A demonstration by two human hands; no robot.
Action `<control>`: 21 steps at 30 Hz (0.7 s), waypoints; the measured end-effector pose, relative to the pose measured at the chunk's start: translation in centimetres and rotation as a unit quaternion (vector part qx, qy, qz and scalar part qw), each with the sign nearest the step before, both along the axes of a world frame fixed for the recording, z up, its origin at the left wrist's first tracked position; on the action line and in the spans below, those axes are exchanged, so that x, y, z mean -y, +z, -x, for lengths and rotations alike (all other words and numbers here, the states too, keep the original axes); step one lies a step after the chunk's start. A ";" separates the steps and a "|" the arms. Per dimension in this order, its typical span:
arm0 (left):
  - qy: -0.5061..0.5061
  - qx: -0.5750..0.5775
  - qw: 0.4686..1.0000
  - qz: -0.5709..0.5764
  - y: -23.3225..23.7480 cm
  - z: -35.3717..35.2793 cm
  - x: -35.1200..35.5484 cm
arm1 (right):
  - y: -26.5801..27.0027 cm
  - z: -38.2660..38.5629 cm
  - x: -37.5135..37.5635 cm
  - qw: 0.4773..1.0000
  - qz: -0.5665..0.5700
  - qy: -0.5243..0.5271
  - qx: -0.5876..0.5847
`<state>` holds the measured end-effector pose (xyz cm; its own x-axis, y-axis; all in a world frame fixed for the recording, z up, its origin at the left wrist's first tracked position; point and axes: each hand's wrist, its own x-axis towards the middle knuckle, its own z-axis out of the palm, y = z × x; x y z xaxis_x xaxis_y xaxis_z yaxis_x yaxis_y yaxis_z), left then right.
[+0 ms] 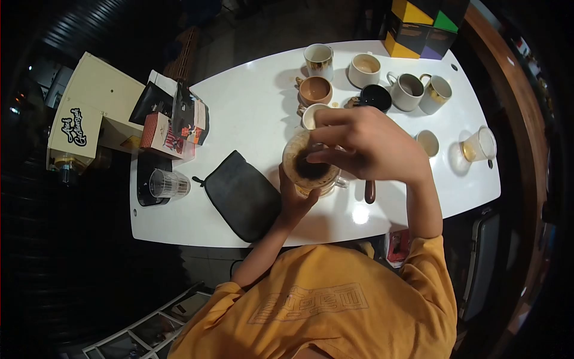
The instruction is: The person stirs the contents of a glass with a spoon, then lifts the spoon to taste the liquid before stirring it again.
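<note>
A coffee dripper with a paper filter stands near the table's front edge, with dark wet grounds inside. Below it shows part of a glass server with a clear handle. My left hand is wrapped round the near left side of the dripper and server. Over the filter's right side bends my right hand, its thumb and fingers close together above the grounds. Whatever lies between those fingertips is hidden. A brown handle sticks out beneath my right hand.
Several cups stand behind, among them a brown cup, a black cup and a grey mug. A glass is at right. Left lie a black pouch, a clear tumbler and a beige grinder. Boxes stand at the back.
</note>
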<state>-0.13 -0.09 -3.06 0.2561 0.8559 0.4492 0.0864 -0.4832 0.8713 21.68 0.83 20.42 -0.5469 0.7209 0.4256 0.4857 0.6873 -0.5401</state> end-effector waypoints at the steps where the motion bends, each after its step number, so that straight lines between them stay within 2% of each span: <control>1: 0.011 -0.018 1.000 -0.001 -0.2 0.2 0.1 | -0.1 -0.2 -0.4 1.000 0.000 -0.003 -0.004; 3: 0.026 -0.038 0.999 -0.004 -0.5 0.5 0.1 | -0.7 -0.3 -1.1 0.999 0.016 0.015 -0.023; 5: 0.043 -0.122 0.991 -0.046 -0.7 0.9 0.0 | -1.1 -0.5 -1.4 0.999 0.034 0.012 -0.029; 11: 0.027 -0.080 0.996 -0.023 -1.0 0.7 -0.2 | -1.0 -0.6 -1.6 0.995 0.084 0.013 -0.044; 16: 0.048 -0.094 0.993 -0.044 -0.6 0.4 0.1 | -1.6 -0.6 -1.0 0.990 0.115 0.036 -0.070; 21: 0.056 -0.056 0.996 -0.052 1.1 -0.3 0.1 | -1.6 -0.9 -0.5 0.993 0.081 0.061 -0.060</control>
<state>0.19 -0.24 -1.94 0.2147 0.8326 0.5106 0.2383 -0.5516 0.7993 22.57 1.35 18.78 -0.5865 0.7168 0.3771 0.3303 0.6368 -0.6967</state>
